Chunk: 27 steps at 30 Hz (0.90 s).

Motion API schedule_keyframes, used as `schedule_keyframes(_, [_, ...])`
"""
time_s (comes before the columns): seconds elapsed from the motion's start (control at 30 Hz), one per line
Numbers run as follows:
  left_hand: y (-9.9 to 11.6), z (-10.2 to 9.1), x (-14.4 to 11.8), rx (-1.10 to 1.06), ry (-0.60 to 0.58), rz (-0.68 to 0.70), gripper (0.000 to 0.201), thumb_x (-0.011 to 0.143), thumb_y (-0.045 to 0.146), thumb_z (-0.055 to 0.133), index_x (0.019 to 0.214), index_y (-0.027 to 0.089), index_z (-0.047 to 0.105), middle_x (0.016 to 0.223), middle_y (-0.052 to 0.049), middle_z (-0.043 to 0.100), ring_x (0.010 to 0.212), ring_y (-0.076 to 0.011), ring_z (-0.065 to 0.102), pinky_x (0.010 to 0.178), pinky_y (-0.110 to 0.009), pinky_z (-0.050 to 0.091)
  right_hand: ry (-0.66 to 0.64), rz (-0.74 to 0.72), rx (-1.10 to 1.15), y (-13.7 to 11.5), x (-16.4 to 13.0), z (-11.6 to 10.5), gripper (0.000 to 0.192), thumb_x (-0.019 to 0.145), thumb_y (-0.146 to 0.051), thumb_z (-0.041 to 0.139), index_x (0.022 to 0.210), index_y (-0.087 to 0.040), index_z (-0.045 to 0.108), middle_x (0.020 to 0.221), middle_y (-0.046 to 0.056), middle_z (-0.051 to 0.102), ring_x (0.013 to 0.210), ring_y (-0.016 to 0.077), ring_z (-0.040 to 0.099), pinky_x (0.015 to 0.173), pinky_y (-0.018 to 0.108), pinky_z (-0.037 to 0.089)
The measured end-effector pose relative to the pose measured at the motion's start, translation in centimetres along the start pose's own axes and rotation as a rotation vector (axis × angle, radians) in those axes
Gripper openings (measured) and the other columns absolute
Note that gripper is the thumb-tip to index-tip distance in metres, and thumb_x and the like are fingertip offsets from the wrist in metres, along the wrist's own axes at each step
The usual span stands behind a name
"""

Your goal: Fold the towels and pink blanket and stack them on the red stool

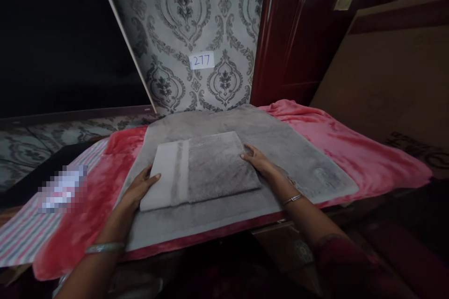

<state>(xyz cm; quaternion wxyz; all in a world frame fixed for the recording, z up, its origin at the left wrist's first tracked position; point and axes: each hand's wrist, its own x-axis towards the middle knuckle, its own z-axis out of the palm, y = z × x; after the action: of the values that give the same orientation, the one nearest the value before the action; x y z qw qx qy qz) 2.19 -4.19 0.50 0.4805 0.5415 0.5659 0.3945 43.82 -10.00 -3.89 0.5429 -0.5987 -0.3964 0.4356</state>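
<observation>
A folded grey towel, with pale bands and a whitish strip towards its left end, lies on a larger grey cloth. My left hand is at the towel's left edge, thumb on top and the other fingers along the side, partly hidden. At the opposite edge, my right hand grips near the far right corner, its fingertips close together at the rim. The towel looks flat and rectangular between both hands.
A red-pink plush blanket spreads under the grey cloth, with a striped cloth at left. A dark screen stands back left. Behind are a patterned wall bearing a "277" label and a large cardboard box at right.
</observation>
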Motion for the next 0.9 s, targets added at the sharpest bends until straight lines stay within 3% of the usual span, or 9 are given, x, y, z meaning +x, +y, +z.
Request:
schedule_keyframes(0.17, [0.1,0.2,-0.3,0.078,0.024,0.027,0.062,0.069,0.034,0.076,0.127,0.017,0.063,0.129,-0.013,0.069,0.113,-0.0307,0.068,0.090,-0.039,0.060,0.022,-0.099,-0.065,1.6,0.7,0.6,0.072,0.073,-0.033,0.072,0.140,-0.016,0.052,0.061,-0.009,0.046,0.056,0.0136,0.046,0.057,0.025,0.040])
schedule_keyframes(0.3, [0.1,-0.5,0.2,0.121,0.000,-0.005,0.059,0.071,0.035,0.075,0.126,0.016,0.064,0.122,-0.014,0.072,0.109,-0.0290,0.070,0.089,-0.037,0.060,0.021,-0.063,-0.022,1.5,0.5,0.5,0.069,0.076,-0.034,0.069,0.141,-0.014,0.051,0.070,-0.004,0.057,0.065,0.0160,0.056,0.065,0.028,0.047])
schedule_keyframes(0.4, [1.3,-0.8,1.2,0.384,0.108,0.026,0.057,0.074,0.039,0.071,0.125,0.014,0.065,0.115,-0.016,0.074,0.109,-0.0338,0.069,0.096,-0.046,0.057,0.030,-0.049,-0.208,0.0,0.4,-0.1,0.067,0.082,-0.032,0.064,0.145,-0.014,0.048,0.085,0.002,0.067,0.083,0.0204,0.064,0.079,0.033,0.051])
schedule_keyframes(0.47, [2.8,0.0,2.2,0.655,0.178,0.203,0.056,0.078,0.040,0.066,0.127,0.013,0.064,0.125,-0.019,0.069,0.120,-0.0378,0.063,0.107,-0.053,0.048,0.061,-0.081,-0.481,-1.9,0.4,-0.2,0.068,0.085,-0.029,0.062,0.149,-0.013,0.045,0.096,0.007,0.070,0.094,0.0249,0.065,0.087,0.036,0.051])
schedule_keyframes(0.5, [3.7,1.0,2.7,0.763,0.166,0.323,0.057,0.080,0.041,0.062,0.129,0.012,0.063,0.133,-0.020,0.065,0.127,-0.0379,0.058,0.112,-0.053,0.043,0.084,-0.119,-0.622,-3.0,0.5,-0.1,0.067,0.086,-0.027,0.060,0.150,-0.012,0.045,0.104,0.011,0.070,0.102,0.0273,0.064,0.092,0.038,0.049])
schedule_keyframes(0.57, [5.5,3.7,3.9,0.877,0.025,0.551,0.057,0.086,0.040,0.053,0.135,0.012,0.059,0.147,-0.018,0.054,0.138,-0.0334,0.049,0.120,-0.049,0.034,0.123,-0.237,-0.843,-5.1,0.6,0.9,0.063,0.089,-0.020,0.053,0.151,-0.010,0.044,0.128,0.018,0.064,0.120,0.0297,0.058,0.103,0.039,0.044])
schedule_keyframes(0.67, [7.7,8.9,5.9,0.960,-0.228,0.723,0.057,0.092,0.035,0.040,0.144,0.014,0.051,0.154,-0.013,0.048,0.146,-0.0253,0.039,0.123,-0.044,0.027,0.109,-0.408,-1.015,-7.3,0.8,4.3,0.060,0.092,-0.015,0.042,0.151,-0.007,0.043,0.153,0.018,0.046,0.140,0.0269,0.043,0.115,0.036,0.034])
schedule_keyframes(0.8, [7.7,14.5,8.0,1.162,-0.323,0.661,0.057,0.097,0.033,0.034,0.151,0.017,0.044,0.160,-0.012,0.039,0.151,-0.0272,0.030,0.123,-0.054,0.020,0.023,-0.419,-1.156,-6.5,0.8,9.5,0.059,0.098,-0.023,0.038,0.154,-0.005,0.037,0.160,0.019,0.035,0.149,0.0312,0.030,0.120,0.048,0.025])
schedule_keyframes(0.9, [5.9,16.2,8.3,1.247,-0.341,0.607,0.057,0.100,0.035,0.031,0.155,0.023,0.037,0.163,-0.010,0.033,0.153,-0.0282,0.024,0.122,-0.059,0.017,-0.022,-0.395,-1.223,-4.5,0.7,11.1,0.062,0.099,-0.031,0.040,0.155,-0.006,0.035,0.163,0.019,0.028,0.152,0.0330,0.023,0.122,0.054,0.016])
